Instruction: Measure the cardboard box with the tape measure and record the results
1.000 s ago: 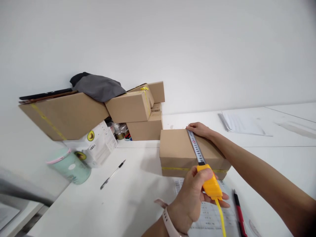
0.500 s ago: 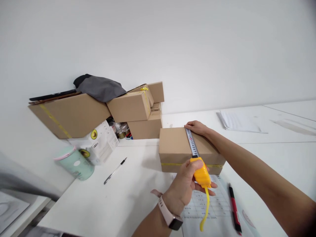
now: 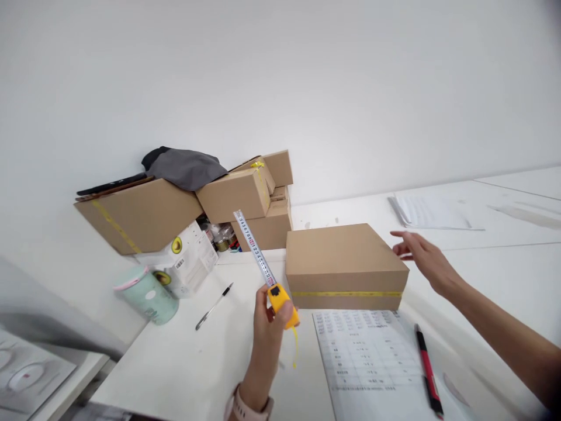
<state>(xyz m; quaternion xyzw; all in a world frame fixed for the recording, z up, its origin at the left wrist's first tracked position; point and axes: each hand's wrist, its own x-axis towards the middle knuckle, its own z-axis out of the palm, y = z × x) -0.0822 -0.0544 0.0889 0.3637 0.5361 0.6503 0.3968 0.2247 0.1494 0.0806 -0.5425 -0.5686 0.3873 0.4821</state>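
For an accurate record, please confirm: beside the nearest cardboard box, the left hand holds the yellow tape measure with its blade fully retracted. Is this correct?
One thing is wrong: the blade is extended, not retracted, as the head view shows. The left hand does hold the yellow tape measure beside the nearest cardboard box.

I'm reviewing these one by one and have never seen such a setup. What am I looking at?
There's no machine here: one camera, worn on a person's head, looks forward and down at their two bare hands. The left hand grips a yellow tape measure with its pale, numbered blade drawn out. The right hand, fingers extended, is at the right end of a rectangular brown cardboard box; whether it touches is hard to tell. Nearer the person are a printed paper sheet and a red-and-black pen. A slim clear pen with black ends lies on the white table, further left.
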